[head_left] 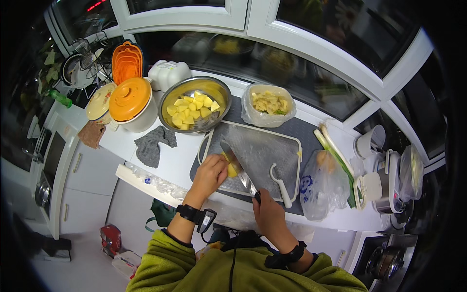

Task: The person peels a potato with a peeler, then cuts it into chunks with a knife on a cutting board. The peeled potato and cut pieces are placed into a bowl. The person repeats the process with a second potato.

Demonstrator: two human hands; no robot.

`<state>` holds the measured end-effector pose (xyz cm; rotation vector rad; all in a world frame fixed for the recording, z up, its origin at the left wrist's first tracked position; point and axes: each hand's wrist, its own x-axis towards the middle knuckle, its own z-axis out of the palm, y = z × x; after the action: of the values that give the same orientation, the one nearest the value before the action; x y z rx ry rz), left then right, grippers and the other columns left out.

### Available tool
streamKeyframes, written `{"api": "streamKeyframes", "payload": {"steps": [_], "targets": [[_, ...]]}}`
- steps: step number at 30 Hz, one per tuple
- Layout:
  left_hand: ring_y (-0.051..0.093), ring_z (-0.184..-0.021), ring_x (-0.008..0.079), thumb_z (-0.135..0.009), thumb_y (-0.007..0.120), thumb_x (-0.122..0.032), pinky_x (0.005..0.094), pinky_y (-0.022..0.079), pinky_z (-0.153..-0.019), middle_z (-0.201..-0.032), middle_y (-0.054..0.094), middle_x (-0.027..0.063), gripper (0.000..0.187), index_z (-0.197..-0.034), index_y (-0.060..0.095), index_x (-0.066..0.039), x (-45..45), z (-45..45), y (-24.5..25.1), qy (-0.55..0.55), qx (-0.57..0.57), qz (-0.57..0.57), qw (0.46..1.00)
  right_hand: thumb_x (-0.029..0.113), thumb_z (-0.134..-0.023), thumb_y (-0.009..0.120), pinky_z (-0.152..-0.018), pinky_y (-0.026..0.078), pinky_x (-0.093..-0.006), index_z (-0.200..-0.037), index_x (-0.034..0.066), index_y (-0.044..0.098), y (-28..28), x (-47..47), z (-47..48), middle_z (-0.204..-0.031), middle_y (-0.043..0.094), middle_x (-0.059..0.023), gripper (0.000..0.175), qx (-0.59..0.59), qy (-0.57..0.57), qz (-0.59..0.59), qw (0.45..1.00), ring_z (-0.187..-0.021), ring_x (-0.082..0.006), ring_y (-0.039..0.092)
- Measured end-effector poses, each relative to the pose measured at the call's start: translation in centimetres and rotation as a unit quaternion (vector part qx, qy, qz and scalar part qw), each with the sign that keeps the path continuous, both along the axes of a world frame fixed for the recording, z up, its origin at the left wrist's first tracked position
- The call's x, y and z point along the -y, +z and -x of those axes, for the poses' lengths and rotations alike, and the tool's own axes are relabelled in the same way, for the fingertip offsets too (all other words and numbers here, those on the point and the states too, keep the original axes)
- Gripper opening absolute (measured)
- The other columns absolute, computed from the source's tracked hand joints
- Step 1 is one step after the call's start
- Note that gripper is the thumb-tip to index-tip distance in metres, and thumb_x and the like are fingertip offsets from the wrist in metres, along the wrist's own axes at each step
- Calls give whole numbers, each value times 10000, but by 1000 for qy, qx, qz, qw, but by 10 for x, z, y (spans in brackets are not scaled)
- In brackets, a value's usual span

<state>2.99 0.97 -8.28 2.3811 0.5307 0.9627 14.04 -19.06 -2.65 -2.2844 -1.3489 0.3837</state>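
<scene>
My left hand (211, 173) presses a peeled yellow potato (231, 170) onto the left part of a grey cutting board (261, 153); the fingers cover part of it. In my right hand (270, 213) is the black handle of a kitchen knife (237, 164). Its blade slants up and to the left, lying against the potato's right side; how far it has cut in I cannot tell. Right of the knife lies a white-handled peeler (281, 186) on the board. Behind the board, a steel bowl (225, 109) holds several potato chunks (191, 109).
A bag-lined tub (251, 115) of peelings stands behind the board. To the right are a plastic bag (323, 189), green onions (339, 160) and a rice cooker (388, 189). Leftward lie a grey cloth (155, 144) and an orange-lidded pot (136, 122). An open drawer (146, 189) juts out below the counter.
</scene>
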Motion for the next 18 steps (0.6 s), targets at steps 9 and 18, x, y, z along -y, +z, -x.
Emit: {"api": "streamKeyframes", "payload": {"steps": [9, 18], "targets": [[605, -978, 331, -762, 719, -40, 381, 518, -848, -1027, 643, 140, 162, -915, 679, -3, -8, -10, -8, -37, -29, -1, 999, 285, -980, 567, -432, 521, -400, -1087, 50, 483, -7, -3, 10, -718, 630, -114, 272, 123, 13, 0, 992, -516, -319, 637], [602, -980, 343, -738, 724, -29, 392, 516, -855, -1031, 647, 142, 174, -903, 676, -3, -10, -17, -8, -44, -27, 2, 999, 292, -981, 564, -431, 520, -399, -1012, 58, 470, -10, -9, 7, -596, 607, -87, 255, 127, 13, 35, 991, -506, -299, 642]]}}
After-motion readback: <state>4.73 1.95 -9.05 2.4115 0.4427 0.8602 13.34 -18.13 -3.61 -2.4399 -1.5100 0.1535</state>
